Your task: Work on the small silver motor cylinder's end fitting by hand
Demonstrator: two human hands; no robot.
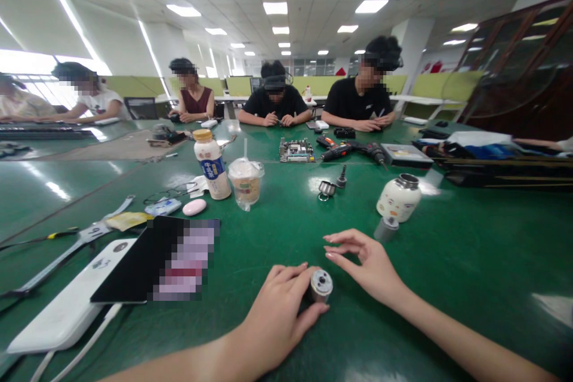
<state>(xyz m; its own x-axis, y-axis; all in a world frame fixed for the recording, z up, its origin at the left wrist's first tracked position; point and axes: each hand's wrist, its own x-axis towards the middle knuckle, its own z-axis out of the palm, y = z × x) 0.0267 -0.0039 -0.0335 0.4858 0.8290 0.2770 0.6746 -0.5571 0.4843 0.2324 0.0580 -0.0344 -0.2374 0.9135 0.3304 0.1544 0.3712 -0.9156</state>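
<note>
My left hand is wrapped around a small metal cylinder that looks like a little electric motor. Its round grey end, with a dark centre and small holes, faces up and towards me. To the right of it, my right hand hovers over the table, fingers apart and holding nothing. Beyond the right hand, a second small metal cylinder stands beside a cream flask with an uncovered mouth. A metal cap with a ring and a dark stopper-like piece lie farther back.
On the green table are a tablet, a white power bank with cables, a drink bottle, a lidded cup, a pink oval case, a circuit board and power drills. Several people sit opposite.
</note>
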